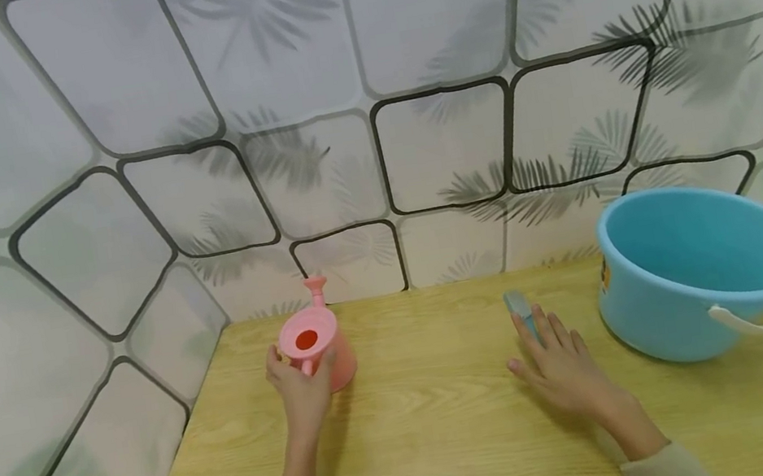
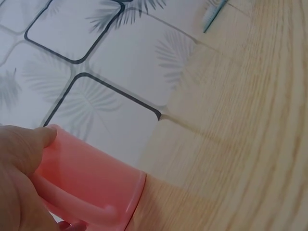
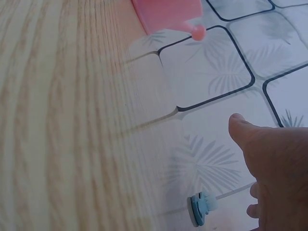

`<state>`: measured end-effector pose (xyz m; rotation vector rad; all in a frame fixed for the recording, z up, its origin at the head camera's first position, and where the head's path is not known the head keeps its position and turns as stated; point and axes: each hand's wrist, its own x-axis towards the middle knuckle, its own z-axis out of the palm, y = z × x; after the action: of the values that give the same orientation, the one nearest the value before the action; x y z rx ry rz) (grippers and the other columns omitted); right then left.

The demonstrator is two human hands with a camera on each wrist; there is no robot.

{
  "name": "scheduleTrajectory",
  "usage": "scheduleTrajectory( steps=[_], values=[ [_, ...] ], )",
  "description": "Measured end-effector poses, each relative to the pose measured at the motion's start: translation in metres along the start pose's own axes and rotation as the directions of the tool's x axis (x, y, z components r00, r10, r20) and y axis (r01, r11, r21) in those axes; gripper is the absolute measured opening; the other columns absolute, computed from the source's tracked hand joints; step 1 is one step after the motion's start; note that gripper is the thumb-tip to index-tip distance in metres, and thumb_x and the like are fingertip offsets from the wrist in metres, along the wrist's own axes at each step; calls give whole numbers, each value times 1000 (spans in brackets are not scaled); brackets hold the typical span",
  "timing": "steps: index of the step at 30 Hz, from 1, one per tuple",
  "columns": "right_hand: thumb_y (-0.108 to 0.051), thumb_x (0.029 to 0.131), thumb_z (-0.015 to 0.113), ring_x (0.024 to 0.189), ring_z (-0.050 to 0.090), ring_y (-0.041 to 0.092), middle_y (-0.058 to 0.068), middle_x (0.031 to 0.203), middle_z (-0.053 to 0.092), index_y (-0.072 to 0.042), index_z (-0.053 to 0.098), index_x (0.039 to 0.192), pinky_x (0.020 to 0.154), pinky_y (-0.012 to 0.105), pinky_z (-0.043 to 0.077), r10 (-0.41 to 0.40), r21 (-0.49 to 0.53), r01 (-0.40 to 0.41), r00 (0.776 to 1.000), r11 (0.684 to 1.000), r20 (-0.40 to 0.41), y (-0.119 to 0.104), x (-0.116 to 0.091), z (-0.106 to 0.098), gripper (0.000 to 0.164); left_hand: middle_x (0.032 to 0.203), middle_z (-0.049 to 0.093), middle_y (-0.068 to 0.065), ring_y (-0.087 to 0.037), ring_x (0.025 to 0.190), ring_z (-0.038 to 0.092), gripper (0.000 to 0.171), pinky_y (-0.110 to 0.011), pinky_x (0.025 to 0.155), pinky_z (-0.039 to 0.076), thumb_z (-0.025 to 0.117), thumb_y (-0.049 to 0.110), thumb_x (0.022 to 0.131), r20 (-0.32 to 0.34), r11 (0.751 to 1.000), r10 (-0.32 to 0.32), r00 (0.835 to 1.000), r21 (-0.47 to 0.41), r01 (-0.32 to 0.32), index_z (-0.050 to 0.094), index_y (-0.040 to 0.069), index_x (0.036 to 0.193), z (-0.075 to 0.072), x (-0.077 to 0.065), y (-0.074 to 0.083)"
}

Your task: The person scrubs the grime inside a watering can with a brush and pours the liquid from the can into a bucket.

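A pink toy watering can (image 1: pixel 342 357) stands at the table's left, its spout pointing towards the wall. My left hand (image 1: pixel 304 393) grips it around the handle side, thumb and fingers on either side. In the left wrist view, the pink can (image 2: pixel 96 168) shows its handle beside the palm of my left hand (image 2: pixel 21 178). Over a small blue-grey brush (image 1: pixel 518 304), my right hand (image 1: pixel 566 371) reaches with its fingers spread; whether they touch it I cannot tell. Bristles of the brush (image 3: pixel 199 209) show in the right wrist view, below the thumb of my right hand (image 3: pixel 281 163).
A large light-blue bucket (image 1: pixel 683 324) with a white handle (image 1: pixel 749 323) stands to the right of my right hand. The wooden table (image 1: pixel 436 403) meets a wall (image 1: pixel 442 147) with leaf and rounded-square patterns at the back.
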<state>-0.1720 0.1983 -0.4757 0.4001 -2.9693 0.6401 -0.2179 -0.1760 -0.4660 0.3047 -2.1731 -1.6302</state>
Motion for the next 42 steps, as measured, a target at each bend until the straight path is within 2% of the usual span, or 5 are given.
scheduleTrajectory(
  steps=[6,15,21,31,42],
  values=[
    [-48,104,42,143,7,58,34,160,2,-2,18,157,106,80,13,-5,1,5,1000,1000,8,-2,3,-3,74,133,28,-30,-43,121,41,88,-53,102,42,80,20,83,-75,999,-35,997,-10,35,22,-9,142,0,-3,1],
    [-44,105,43,141,14,60,36,158,8,-1,20,156,106,79,18,9,25,-9,1000,1000,3,-2,3,-4,71,105,42,-16,-25,93,46,56,-27,76,42,79,20,84,-124,999,-36,992,-6,36,38,-6,112,-2,-8,-3],
    [-34,106,47,128,35,62,42,146,27,5,19,155,94,73,39,62,95,-59,998,994,-30,6,8,-1,68,92,52,-14,-14,71,53,47,-17,55,49,77,21,87,-82,999,-44,996,-10,44,45,-7,108,-7,-4,-4],
    [-16,103,49,105,57,50,36,125,46,11,34,143,80,59,52,184,144,-169,978,975,-97,14,21,-8,51,66,58,-1,-11,59,54,39,-23,53,45,69,39,92,26,992,-101,995,81,98,60,3,80,-12,8,0],
    [-17,97,59,91,60,34,29,110,57,13,53,126,74,51,52,212,111,-219,975,969,72,16,24,-7,42,56,50,4,-10,55,50,33,-21,51,42,69,27,94,109,993,-114,987,40,111,55,8,71,-15,4,-5]
  ],
)
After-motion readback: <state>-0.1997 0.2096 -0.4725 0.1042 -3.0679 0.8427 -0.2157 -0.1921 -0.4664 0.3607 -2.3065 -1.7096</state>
